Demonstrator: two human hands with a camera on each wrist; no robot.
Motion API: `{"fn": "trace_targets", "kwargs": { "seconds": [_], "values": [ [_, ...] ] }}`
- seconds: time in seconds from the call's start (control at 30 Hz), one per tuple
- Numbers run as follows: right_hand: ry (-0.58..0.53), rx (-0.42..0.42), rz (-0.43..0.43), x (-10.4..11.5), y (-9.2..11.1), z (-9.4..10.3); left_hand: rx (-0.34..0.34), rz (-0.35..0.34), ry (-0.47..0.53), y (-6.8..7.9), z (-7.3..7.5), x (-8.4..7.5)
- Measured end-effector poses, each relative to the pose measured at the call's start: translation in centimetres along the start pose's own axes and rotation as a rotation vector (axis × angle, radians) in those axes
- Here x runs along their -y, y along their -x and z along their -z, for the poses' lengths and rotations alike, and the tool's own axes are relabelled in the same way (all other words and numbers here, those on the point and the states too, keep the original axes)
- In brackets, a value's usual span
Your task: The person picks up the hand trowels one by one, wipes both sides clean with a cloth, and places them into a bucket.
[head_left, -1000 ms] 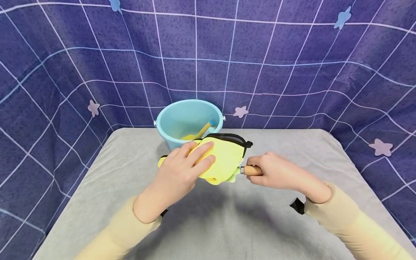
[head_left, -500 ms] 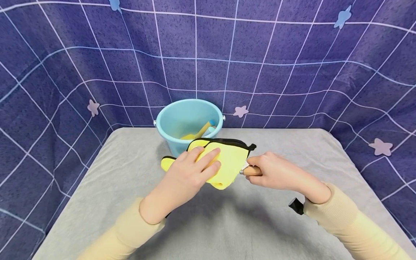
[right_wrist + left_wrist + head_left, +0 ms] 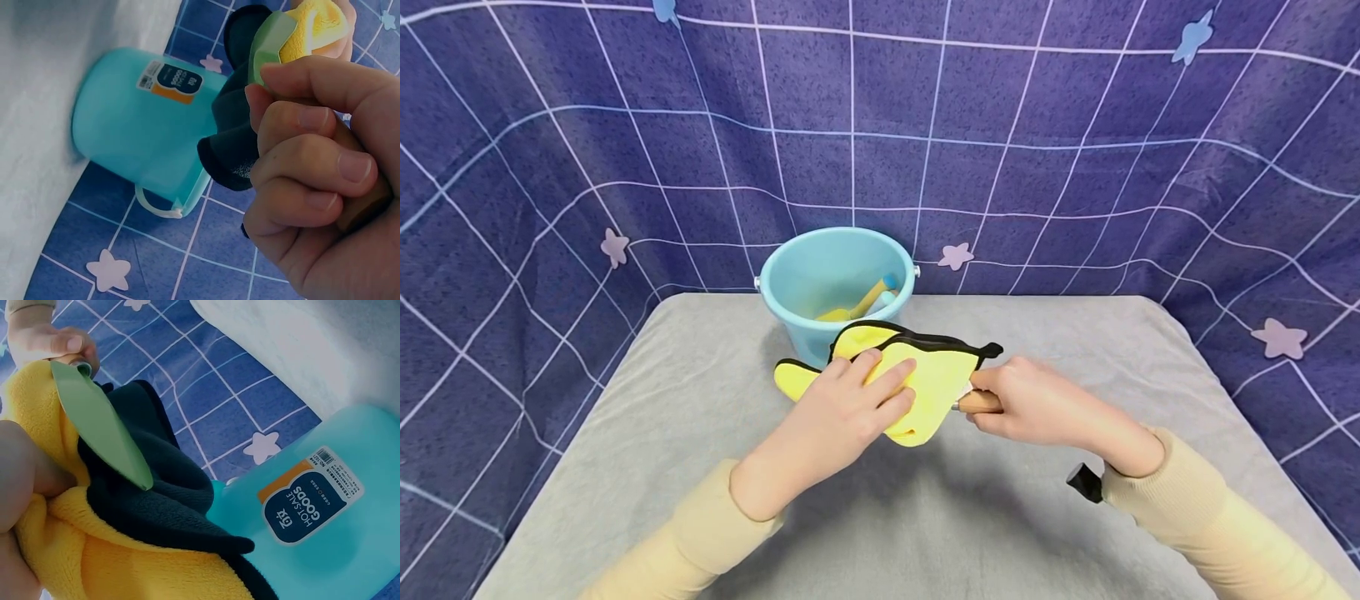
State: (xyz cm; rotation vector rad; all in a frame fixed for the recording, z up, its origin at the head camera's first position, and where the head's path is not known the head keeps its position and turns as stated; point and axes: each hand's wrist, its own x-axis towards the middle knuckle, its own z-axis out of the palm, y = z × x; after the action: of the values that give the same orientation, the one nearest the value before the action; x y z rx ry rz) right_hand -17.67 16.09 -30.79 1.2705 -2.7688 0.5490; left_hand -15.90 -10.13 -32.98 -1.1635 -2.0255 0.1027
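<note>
A green-bladed hand trowel (image 3: 103, 425) with a wooden handle (image 3: 980, 402) is held level above the table. My right hand (image 3: 1033, 406) grips that handle, fingers curled around it in the right wrist view. My left hand (image 3: 842, 412) holds a yellow cloth (image 3: 934, 379) with a dark grey back and black edging against the blade. The cloth hides the blade in the head view. From the left wrist, one blade face shows bare, lying along the cloth's dark side. The cloth's near end reaches the metal collar by my right fingers.
A light blue bucket (image 3: 808, 258) stands just behind the cloth, with a yellow tool (image 3: 871, 296) and a pale blue item (image 3: 882, 304) inside. A grey cloth covers the table (image 3: 700, 367). A blue gridded curtain (image 3: 880, 100) hangs behind and at both sides.
My left hand and the cloth have shifted right and slightly nearer, toward the trowel's handle. The green sliver of blade seen earlier in the head view is now covered. My right hand stays nearly in place.
</note>
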Motion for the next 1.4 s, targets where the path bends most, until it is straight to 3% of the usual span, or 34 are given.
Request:
{"fn": "trace_targets", "kwargs": {
  "seconds": [0.4, 0.67, 1.07, 1.4],
  "values": [
    [0.006, -0.011, 0.007, 0.0, 0.4, 0.0, 0.084, -0.02, -0.029, 0.2, 0.1, -0.1],
    [0.012, 0.011, -0.004, -0.2, 0.8, 0.1, 0.102, -0.002, -0.021, 0.7, 0.5, 0.0],
    [0.04, -0.001, -0.022, -0.4, 1.5, 0.4, 0.042, 0.014, -0.042, 1.7, 0.8, 0.7],
    [0.016, -0.002, -0.01, -0.9, 2.1, 0.5, -0.005, 0.032, 0.009, 2.8, 1.1, 1.2]
  ]
}}
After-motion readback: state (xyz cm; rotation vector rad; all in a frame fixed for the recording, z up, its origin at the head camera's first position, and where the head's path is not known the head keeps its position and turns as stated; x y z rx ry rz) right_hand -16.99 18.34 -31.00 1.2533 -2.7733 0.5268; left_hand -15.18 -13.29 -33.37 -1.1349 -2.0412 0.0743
